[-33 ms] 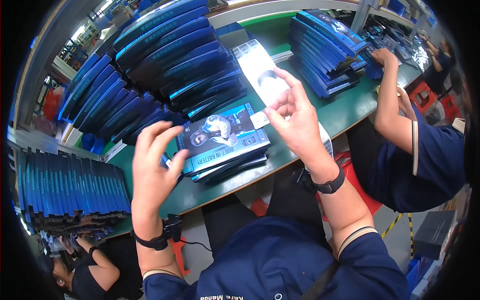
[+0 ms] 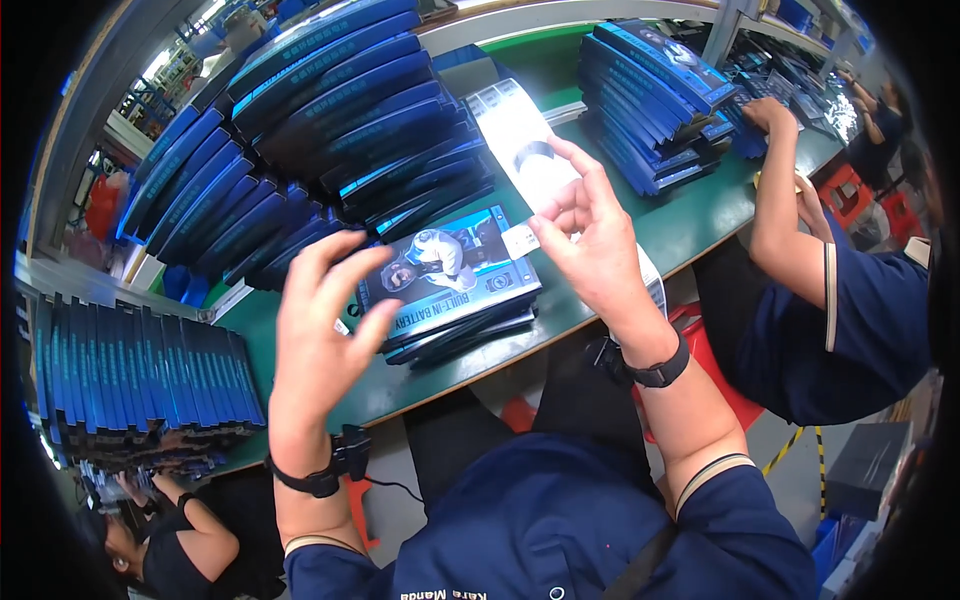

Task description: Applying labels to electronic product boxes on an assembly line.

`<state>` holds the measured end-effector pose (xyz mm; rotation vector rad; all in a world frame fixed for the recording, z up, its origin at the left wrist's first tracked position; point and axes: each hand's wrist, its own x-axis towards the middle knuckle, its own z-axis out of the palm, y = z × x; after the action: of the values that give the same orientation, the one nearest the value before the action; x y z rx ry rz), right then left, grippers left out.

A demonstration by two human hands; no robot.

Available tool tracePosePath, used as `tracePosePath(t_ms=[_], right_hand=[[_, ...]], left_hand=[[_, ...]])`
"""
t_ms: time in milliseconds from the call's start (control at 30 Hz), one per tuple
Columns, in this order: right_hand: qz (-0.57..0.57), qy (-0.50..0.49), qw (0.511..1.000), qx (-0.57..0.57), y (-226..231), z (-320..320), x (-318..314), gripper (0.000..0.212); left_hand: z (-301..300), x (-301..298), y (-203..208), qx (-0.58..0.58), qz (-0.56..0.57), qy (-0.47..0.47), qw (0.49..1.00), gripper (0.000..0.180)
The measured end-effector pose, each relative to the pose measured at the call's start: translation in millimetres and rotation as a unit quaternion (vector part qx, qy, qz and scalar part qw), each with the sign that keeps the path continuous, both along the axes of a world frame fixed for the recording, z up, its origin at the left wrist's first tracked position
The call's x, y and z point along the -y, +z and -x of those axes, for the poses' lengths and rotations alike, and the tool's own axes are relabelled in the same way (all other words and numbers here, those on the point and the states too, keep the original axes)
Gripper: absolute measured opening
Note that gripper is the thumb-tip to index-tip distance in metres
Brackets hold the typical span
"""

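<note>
A small white sticker label (image 2: 521,241) is pinched between thumb and forefinger of my right hand (image 2: 590,240), over the right edge of the top box. That flat blue-black box (image 2: 440,265), printed with a picture of a figure, lies on a short stack of similar boxes (image 2: 460,342). At the stack's left side, my left hand (image 2: 335,320) is held with fingers spread and holds nothing. Behind my right hand, a strip of white labels (image 2: 510,130) lies on the green table; more of the strip (image 2: 650,280) shows beside my right wrist.
Tall stacks of blue boxes (image 2: 340,90) stand at the back left, with a row of boxes (image 2: 150,375) at the left. Another stack (image 2: 650,110) stands back right. A co-worker's arm (image 2: 775,180) reaches over the green table (image 2: 690,225); another person (image 2: 200,540) is lower left.
My left hand has moved a little to the right, closer over the left edge of the top box. My right hand and the label look nearly unchanged.
</note>
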<state>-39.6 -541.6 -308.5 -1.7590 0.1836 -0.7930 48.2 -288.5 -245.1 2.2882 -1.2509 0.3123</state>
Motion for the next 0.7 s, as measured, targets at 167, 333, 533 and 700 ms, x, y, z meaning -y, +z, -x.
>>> tracePosePath(t_ms=[167,333,533,700], right_hand=[[0.041,-0.010,0.999,-0.014,-3.8,1.8,-1.4,0.069],[0.152,-0.049,0.984,-0.078,0.4,11.2,5.8,0.078],[-0.118,0.072,0.990,0.042,12.2,16.1,-18.7,0.062],[-0.476,0.247,0.838,0.105,39.2,32.0,-56.8,0.053]], left_hand=[[8.4,57.0,-11.8,0.022,-0.082,-0.107,0.991,0.065],[2.7,62.0,-18.7,-0.035,-0.061,-0.125,0.990,0.055],[28.3,52.5,-8.7,-0.025,0.030,-0.119,0.992,0.058],[46.5,46.3,-17.9,-0.027,0.201,-0.153,0.967,0.081]])
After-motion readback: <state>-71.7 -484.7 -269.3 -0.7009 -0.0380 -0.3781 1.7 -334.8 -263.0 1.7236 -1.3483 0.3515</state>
